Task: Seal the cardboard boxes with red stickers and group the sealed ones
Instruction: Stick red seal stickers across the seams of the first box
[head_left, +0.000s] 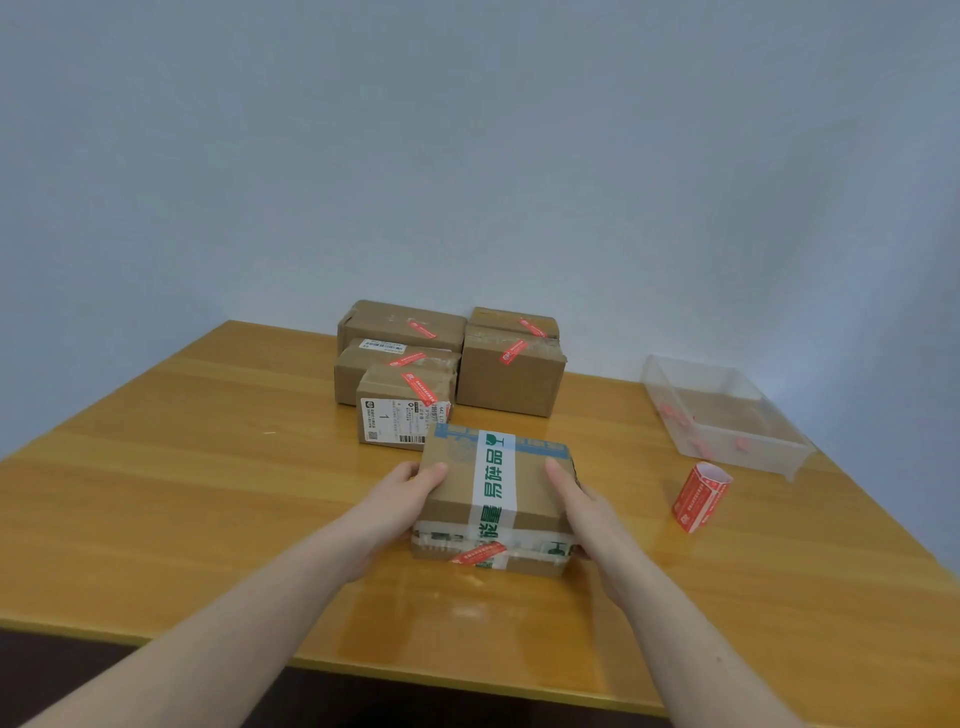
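We grip the box (493, 499) with left hand (410, 488) and right hand (571, 493), fingers curled round its sides; the sealed group (447, 364) lies at 12 o'clock, near.

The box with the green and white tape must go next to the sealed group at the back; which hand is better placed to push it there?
Probably neither alone: left hand and right hand grip opposite sides of the box. The sealed group lies straight ahead.
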